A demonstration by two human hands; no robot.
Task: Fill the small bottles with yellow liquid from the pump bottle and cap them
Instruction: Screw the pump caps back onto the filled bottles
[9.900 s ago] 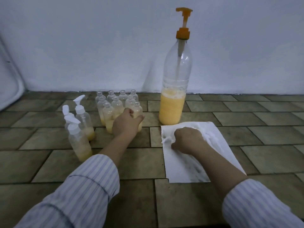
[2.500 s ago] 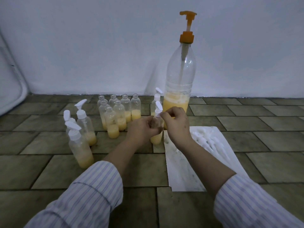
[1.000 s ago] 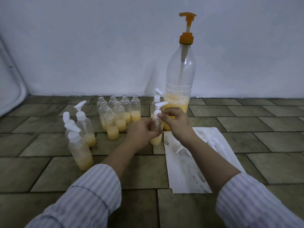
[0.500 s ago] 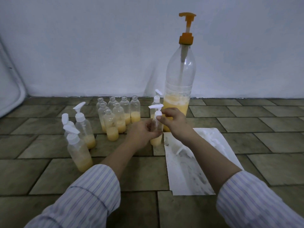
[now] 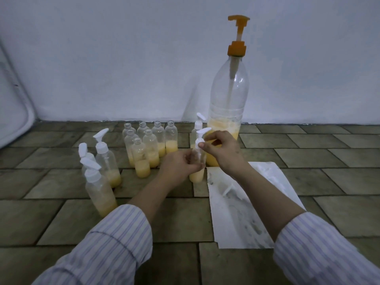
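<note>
While the small bottle (image 5: pixel 197 173) stands upright on the tiled floor (image 5: pixel 308 157), its body is gripped by the left hand (image 5: pixel 178 164), whose fingers are curled round its middle. A white pump cap (image 5: pixel 200 136) is seated on the bottle's neck, and the collar of that cap is pinched between thumb and fingertips of the right hand (image 5: pixel 223 150), directly above the left hand. Yellow liquid is seen in the lower part of the bottle, below the left hand's fingers.

Immediately behind the right hand the large pump bottle (image 5: pixel 228 112) is found, upright, with an orange pump head (image 5: pixel 238 36) and yellow liquid in its lower portion. Just beyond the held bottle, a second capped bottle (image 5: pixel 197 125) is partly visible. To the left of the left hand a cluster of uncapped small bottles (image 5: pixel 150 145) is noted, each partly filled with yellow liquid. Further left of that hand, three capped bottles (image 5: pixel 99 173) are standing together.

Beneath and to the right of the right forearm a white sheet (image 5: pixel 242 223), marked with dark smudges, is laid on the floor. Loose white pump caps (image 5: pixel 229 189) are seen lying on it near the right wrist; their number cannot be told. Striped sleeves (image 5: pixel 115 241) are worn on both arms.
</note>
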